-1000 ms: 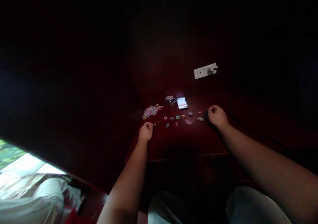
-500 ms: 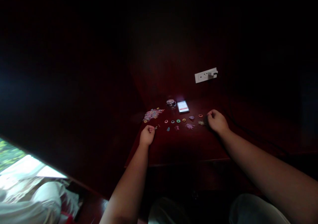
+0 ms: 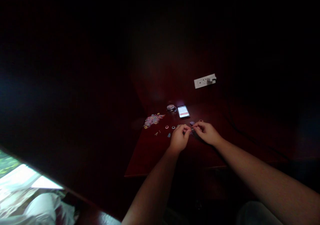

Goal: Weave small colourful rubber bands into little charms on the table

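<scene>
My left hand (image 3: 179, 139) and my right hand (image 3: 207, 132) meet above the table, fingertips pinched close together. Something tiny sits between them, too small to name. Under and behind the hands runs a row of small coloured hair ties: a pink ring (image 3: 167, 128), a blue ring (image 3: 173, 128), a purple bundle (image 3: 192, 122) and a red-orange ring (image 3: 201, 120), with others partly covered. In front of the row lie a small blue bunch (image 3: 169, 135) and pale scraps (image 3: 156, 133). A loose heap of multicoloured small bands (image 3: 152, 119) lies at the left.
A round lidded jar (image 3: 171, 108) and a lit phone (image 3: 183, 112) stand at the back of the dark red table (image 3: 150, 161). On the wall is a white socket strip (image 3: 204, 81) with a plug in it. A person's pale-trousered leg (image 3: 42, 206) shows at lower left.
Both hands have moved inward from opposite ends of the row and now meet at its middle right. The pale scraps by the left hand now lie uncovered on the table.
</scene>
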{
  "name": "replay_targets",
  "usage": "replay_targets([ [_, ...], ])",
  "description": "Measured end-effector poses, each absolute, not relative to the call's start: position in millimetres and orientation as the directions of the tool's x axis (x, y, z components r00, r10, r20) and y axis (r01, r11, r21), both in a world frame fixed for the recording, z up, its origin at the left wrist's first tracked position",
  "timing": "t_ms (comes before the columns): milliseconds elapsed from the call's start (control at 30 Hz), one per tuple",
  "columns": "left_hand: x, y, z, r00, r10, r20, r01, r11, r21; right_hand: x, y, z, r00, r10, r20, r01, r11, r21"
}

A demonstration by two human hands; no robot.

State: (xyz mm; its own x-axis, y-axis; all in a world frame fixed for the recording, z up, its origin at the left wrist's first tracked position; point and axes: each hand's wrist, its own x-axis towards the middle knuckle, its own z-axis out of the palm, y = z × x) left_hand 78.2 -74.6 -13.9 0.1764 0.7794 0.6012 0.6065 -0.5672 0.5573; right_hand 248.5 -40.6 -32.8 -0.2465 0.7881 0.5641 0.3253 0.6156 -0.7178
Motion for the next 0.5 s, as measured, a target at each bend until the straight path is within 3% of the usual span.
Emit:
replay_targets([
  [100,93.0,-65.8,-19.7,0.143,0.782,0.607,0.572,-0.566,0.594,250.7,-38.7,-31.9,-0.194,0.792,0.579,0.305,0.609,-0.732],
  [300,90.1,-66.3,-26.4,0.124,0.767,0.63,0.566,-0.576,0.59,247.4,-40.9,-29.4,-0.282,0.792,0.542,0.237,0.605,-0.76],
  [500,89.8,-73.5,-25.7,0.099,0.764,0.637,0.569,-0.569,0.594,245.3,-41.3,-27.1,-0.262,0.799,0.541,0.25,0.598,-0.762],
])
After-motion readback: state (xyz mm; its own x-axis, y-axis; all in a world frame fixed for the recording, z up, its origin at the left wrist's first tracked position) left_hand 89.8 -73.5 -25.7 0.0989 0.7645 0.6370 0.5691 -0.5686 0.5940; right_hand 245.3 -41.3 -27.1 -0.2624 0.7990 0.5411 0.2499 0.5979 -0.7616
